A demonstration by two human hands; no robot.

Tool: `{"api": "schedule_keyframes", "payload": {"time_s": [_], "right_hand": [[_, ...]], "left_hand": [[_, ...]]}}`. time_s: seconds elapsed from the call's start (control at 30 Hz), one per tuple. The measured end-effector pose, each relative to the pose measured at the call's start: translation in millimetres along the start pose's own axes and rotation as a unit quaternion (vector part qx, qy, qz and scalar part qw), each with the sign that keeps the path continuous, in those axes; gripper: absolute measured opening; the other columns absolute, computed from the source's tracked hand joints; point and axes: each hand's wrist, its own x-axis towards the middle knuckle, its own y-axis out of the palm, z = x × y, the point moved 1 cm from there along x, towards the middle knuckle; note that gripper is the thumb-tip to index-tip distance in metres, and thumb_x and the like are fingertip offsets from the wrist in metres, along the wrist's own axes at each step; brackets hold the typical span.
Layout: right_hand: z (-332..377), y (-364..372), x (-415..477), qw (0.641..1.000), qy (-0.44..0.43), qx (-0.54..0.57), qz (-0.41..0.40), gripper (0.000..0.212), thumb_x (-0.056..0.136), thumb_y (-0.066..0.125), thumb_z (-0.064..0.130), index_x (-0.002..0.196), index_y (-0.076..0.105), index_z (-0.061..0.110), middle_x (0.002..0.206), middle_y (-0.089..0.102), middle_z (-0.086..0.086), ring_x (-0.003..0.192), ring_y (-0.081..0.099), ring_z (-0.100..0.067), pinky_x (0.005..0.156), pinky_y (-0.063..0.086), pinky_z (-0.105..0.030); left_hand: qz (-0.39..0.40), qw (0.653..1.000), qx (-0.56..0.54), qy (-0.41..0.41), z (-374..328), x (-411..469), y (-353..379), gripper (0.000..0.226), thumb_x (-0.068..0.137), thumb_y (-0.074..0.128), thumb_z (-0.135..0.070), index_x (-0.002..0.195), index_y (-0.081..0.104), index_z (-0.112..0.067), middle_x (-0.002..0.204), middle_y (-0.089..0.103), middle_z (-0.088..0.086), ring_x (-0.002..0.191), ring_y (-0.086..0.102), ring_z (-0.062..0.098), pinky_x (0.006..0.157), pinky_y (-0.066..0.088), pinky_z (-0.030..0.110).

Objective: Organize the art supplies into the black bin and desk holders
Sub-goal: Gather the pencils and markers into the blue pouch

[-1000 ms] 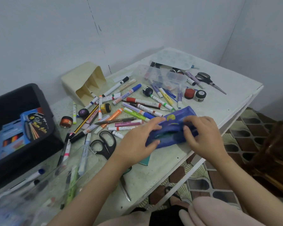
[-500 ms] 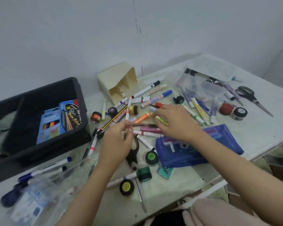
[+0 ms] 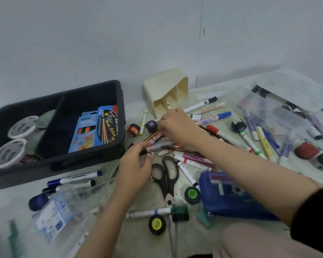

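Note:
Loose markers (image 3: 220, 134) and pens cover the table's middle. My left hand (image 3: 135, 165) pinches the end of a pale pink marker (image 3: 159, 146) just right of the black bin (image 3: 120, 101). My right hand (image 3: 175, 123) reaches across the pile below the cream desk holder (image 3: 164, 88), which lies on its side. Its fingers curl down onto a bunch of markers beside a striped pencil (image 3: 150, 137); what lies under the palm is hidden. The bin holds coloured-pencil boxes (image 3: 97, 127) and white-lidded tubs (image 3: 20, 127).
Black scissors (image 3: 166, 175) lie below my left hand. A blue pencil case (image 3: 231, 200) sits under my right forearm. Small paint pots (image 3: 192, 194) stand at the front, a clear plastic box (image 3: 268, 107) at the right, and a clear pack (image 3: 63, 207) at the front left.
The blue pencil case was let go and now lies on the table. Both hands moved left and away from me into the marker pile; the view swung left toward the bin.

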Motion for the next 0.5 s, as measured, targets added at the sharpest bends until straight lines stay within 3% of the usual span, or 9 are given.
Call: {"api": "schedule_keyframes", "payload": {"time_s": [0.1,0.2,0.27,0.37,0.5], "right_hand": [[-1.5,2.4,1.3,1.0,0.001,0.008,0.017,0.016,0.088,0.052,0.011,0.096,0.062,0.021,0.094,0.065,0.001,0.093,0.052,-0.022,0.07,0.019,-0.031],[-3.3,1.1,3.3,0.999,0.0,0.022,0.029,0.027,0.085,0.053,0.007,0.109,0.058,0.02,0.1,0.062,0.0,0.099,0.05,-0.023,0.076,0.024,-0.033],[-4.2,-0.8,3.9,0.999,-0.006,0.023,0.043,0.028,0.085,0.054,0.007,0.11,0.059,0.021,0.104,0.061,-0.001,0.102,0.048,-0.022,0.074,0.02,-0.031],[-6.3,-2.2,2.1,0.998,-0.024,0.027,0.048,0.024,0.085,0.057,0.008,0.105,0.061,0.021,0.105,0.059,0.0,0.1,0.046,-0.021,0.073,0.017,-0.028],[-6.5,-5.2,-2.0,0.991,-0.101,0.047,-0.073,0.022,0.074,0.068,0.0,0.087,0.065,0.018,0.088,0.064,-0.002,0.08,0.053,-0.024,0.071,0.028,-0.031]], "left_hand": [[-0.022,0.999,-0.029,-0.003,-0.5,1.2,-3.2,0.028,0.089,0.057,-0.007,0.11,0.059,-0.026,0.105,0.061,-0.014,0.099,0.052,-0.012,0.084,0.039,0.004],[-0.033,0.998,-0.047,-0.001,-1.5,3.0,-4.9,0.029,0.089,0.056,-0.006,0.11,0.059,-0.027,0.106,0.062,-0.012,0.103,0.054,-0.007,0.088,0.042,0.012],[-0.041,0.997,-0.062,-0.005,-4.2,2.7,-6.7,0.029,0.09,0.055,-0.005,0.11,0.06,-0.025,0.106,0.062,-0.01,0.105,0.056,-0.002,0.089,0.044,0.016],[-0.05,0.997,-0.057,-0.005,-11.0,1.1,-11.7,0.029,0.091,0.053,-0.006,0.115,0.061,-0.021,0.11,0.062,-0.008,0.104,0.056,0.003,0.083,0.043,0.008],[-0.034,0.999,0.002,0.007,-19.9,4.3,-18.3,0.035,0.092,0.052,-0.014,0.128,0.054,-0.016,0.121,0.055,-0.01,0.114,0.05,0.004,0.095,0.038,0.017]]}}
